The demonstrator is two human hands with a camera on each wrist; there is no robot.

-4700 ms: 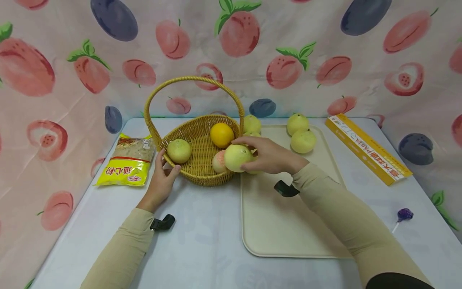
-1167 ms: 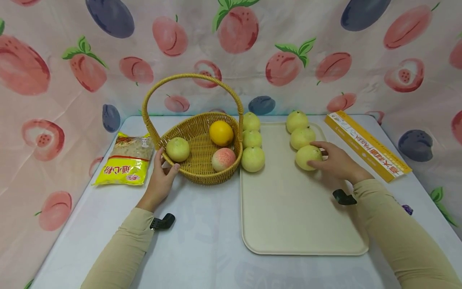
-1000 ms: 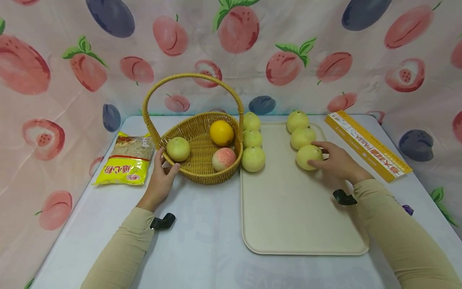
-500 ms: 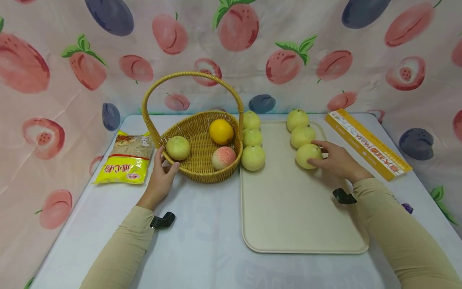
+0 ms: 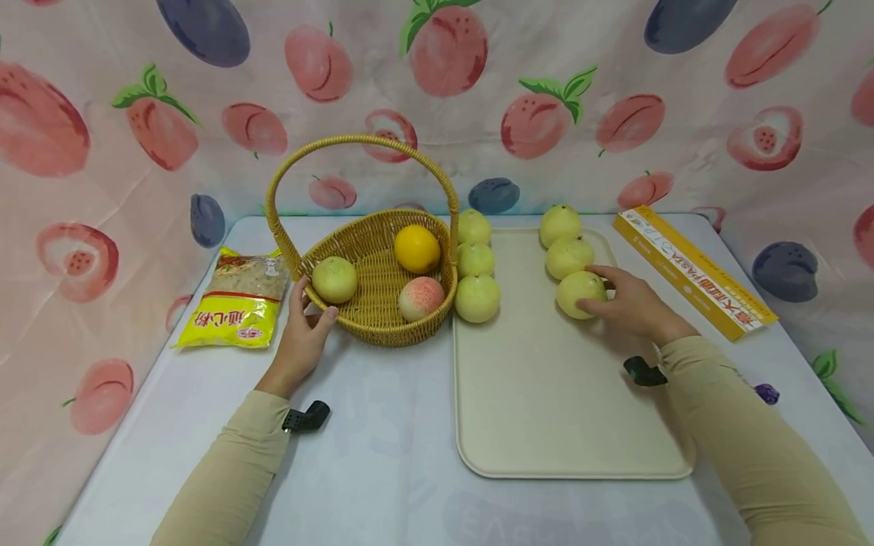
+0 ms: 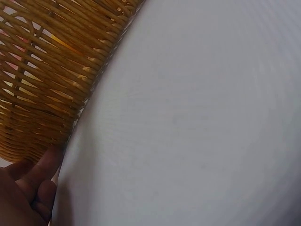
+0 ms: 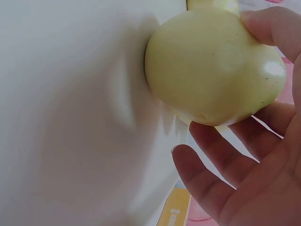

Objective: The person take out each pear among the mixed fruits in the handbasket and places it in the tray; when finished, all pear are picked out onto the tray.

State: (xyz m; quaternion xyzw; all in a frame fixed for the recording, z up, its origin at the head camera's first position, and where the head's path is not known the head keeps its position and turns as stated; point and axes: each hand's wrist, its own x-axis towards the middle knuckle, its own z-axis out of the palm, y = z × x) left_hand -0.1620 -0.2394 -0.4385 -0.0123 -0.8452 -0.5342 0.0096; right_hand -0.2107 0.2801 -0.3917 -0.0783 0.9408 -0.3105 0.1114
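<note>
A wicker basket (image 5: 382, 336) with a tall arched handle stands at the left-centre. Inside it lie a pale green round fruit (image 5: 334, 280), an orange (image 5: 417, 249) and a peach (image 5: 421, 299). My left hand (image 5: 302, 339) grips the basket's left rim; the left wrist view shows its fingers against the weave. On the beige tray (image 5: 573, 417), my right hand (image 5: 635, 305) holds another pale green fruit (image 5: 579, 294) between thumb and fingers. That fruit sits at the front of a row behind which stand two similar fruits (image 5: 570, 258).
Three more pale green fruits (image 5: 477, 298) line the tray's left edge, close to the basket. A yellow bag of pasta (image 5: 235, 303) lies left of the basket. Right of the tray are a long pasta box (image 5: 696, 273) and a purple-wrapped lollipop (image 5: 768, 393), partly behind the right sleeve.
Since the oldest frame, my right hand has carried its fruit from the basket's right side to the right-hand row on the tray. Over the last second both hands stay nearly still.
</note>
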